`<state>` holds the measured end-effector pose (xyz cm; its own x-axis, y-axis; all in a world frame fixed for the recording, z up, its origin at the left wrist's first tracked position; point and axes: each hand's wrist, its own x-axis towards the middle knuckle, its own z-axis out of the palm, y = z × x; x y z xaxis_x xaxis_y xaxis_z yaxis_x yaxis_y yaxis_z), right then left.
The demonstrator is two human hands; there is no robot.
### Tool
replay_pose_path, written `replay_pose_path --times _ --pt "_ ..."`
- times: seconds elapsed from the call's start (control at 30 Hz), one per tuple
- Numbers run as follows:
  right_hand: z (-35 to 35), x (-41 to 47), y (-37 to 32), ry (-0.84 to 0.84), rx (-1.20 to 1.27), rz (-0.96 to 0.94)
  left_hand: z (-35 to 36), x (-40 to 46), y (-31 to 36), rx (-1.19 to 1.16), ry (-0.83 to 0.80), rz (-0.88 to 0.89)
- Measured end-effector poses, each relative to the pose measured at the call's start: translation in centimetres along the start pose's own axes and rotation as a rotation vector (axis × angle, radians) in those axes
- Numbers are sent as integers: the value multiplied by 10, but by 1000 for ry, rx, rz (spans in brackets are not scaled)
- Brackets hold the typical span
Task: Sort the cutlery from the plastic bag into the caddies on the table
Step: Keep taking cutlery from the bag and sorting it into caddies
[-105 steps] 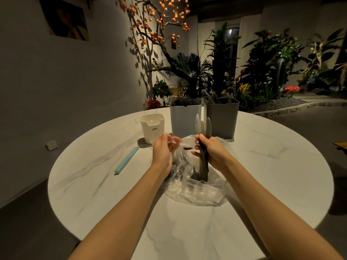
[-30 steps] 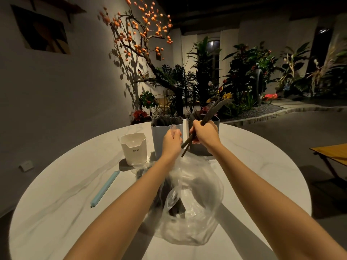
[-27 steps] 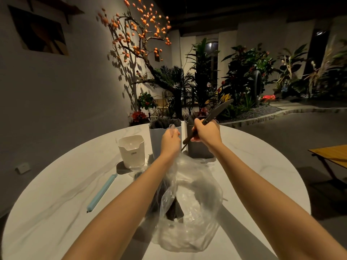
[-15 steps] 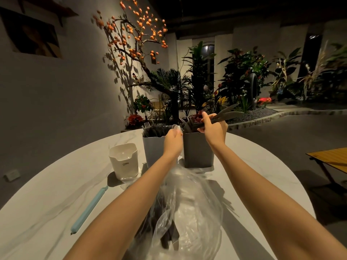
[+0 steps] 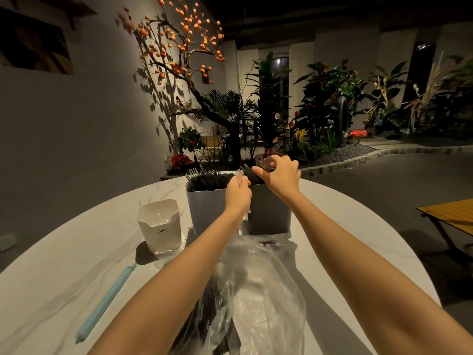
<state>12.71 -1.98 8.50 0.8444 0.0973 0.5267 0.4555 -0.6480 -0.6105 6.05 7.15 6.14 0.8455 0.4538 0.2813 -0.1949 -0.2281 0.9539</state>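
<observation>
1. Over at the far side of the round table (image 5: 76,265), the right hand (image 5: 280,176) is now parked right above the darker grey caddy (image 5: 268,211). Half a second back it was holding a bundle of dark knives sticking out to the right; those aren't poking out of the hand anymore, so my read is they've just gone into that caddy with the other dark handles.

2. What that means: one batch sorted, and it looks like the knives bin is the right-hand one. The lighter grey caddy (image 5: 207,208) next to it is packed with dark forks (image 5: 204,179).

3. Right hand grip: fingers loosely curled, thumb sticking out to the left. There might be a clear piece pinched near the fingertips, but it's too murky to call, so I can't tell if it's holding anything.

4. Left hand (image 5: 238,193) is closed around a clear plastic spoon (image 5: 239,175), bowl end poking up above the knuckles. It sits just in front of the gap between the two grey caddies.

5. That spoon probably belongs in the small white caddy (image 5: 160,226) off to the left, just guessing.

6. Plastic bag (image 5: 261,290) is slumped on the table between the forearms, and dark cutlery is showing through it, so plenty left to sort.
</observation>
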Motion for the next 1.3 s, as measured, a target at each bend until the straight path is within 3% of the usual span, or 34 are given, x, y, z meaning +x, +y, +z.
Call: replay_pose_path --times 0.17,0.27,0.37,0.5,0.67,0.8,0.87,1.0,1.17,1.23,1.3 --pt "7 -5 3 119 151 -168 -5 1 -1 -3 10 -1" --pt "10 -4 4 149 115 -324 -7 1 -1 0 17 6" --pt "12 0 3 42 20 -448 -8 2 0 1 25 15" --pt "11 4 -4 -162 -107 -475 -9 3 0 -3 27 31" --pt "16 12 3 -468 -509 -365 -13 5 0 41 7 16" --pt "17 9 -1 -289 -211 -369 -16 9 -1 43 20 19" --pt "15 10 -5 -227 -191 -446 -16 9 -2 45 32 28" --pt "16 17 -11 -314 -353 -562 -18 7 -2 54 24 32" --pt "16 21 -5 -585 -394 -320 -23 8 -2 60 -18 23" --pt "14 22 -6 -556 -372 -315 -26 6 0 51 -39 22" --pt "11 20 -8 -411 -311 -339 -28 4 1 48 -62 19"
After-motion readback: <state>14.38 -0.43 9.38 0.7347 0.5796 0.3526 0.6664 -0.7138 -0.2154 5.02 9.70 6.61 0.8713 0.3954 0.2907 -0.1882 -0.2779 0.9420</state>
